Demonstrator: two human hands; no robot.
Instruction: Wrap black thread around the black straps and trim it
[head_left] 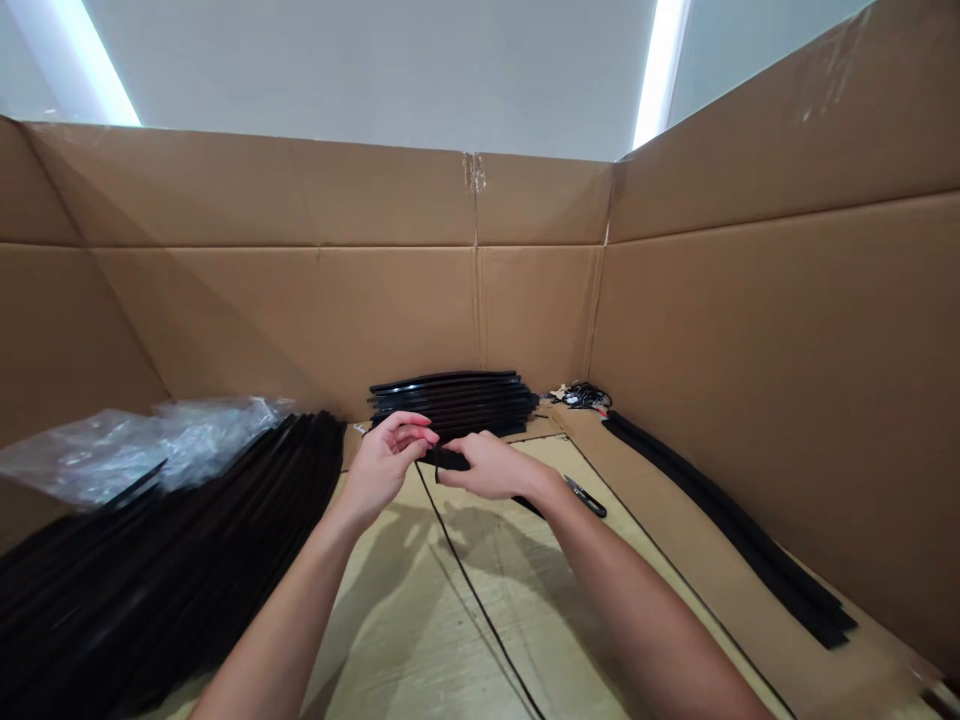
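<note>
Over the table, my right hand (489, 467) is closed round a black strip or tube (448, 459), whose end sticks out toward the left. My left hand (384, 462) meets that end, with thumb and forefinger pinched together. A thin black cord (480, 602) runs from the pinched fingers down to the bottom edge of the view. Exactly how cord and strip join is hidden by the fingers. Beyond my right wrist lie small black thread snips (585, 496).
Many long black strips (217, 540) are heaped at left, partly under clear plastic (202, 440). A stack of black strips (457, 402) sits at the back, beside tangled black cords (581, 395). More black strips (731, 525) lie at right. Cardboard walls (780, 330) surround the wooden board (375, 640).
</note>
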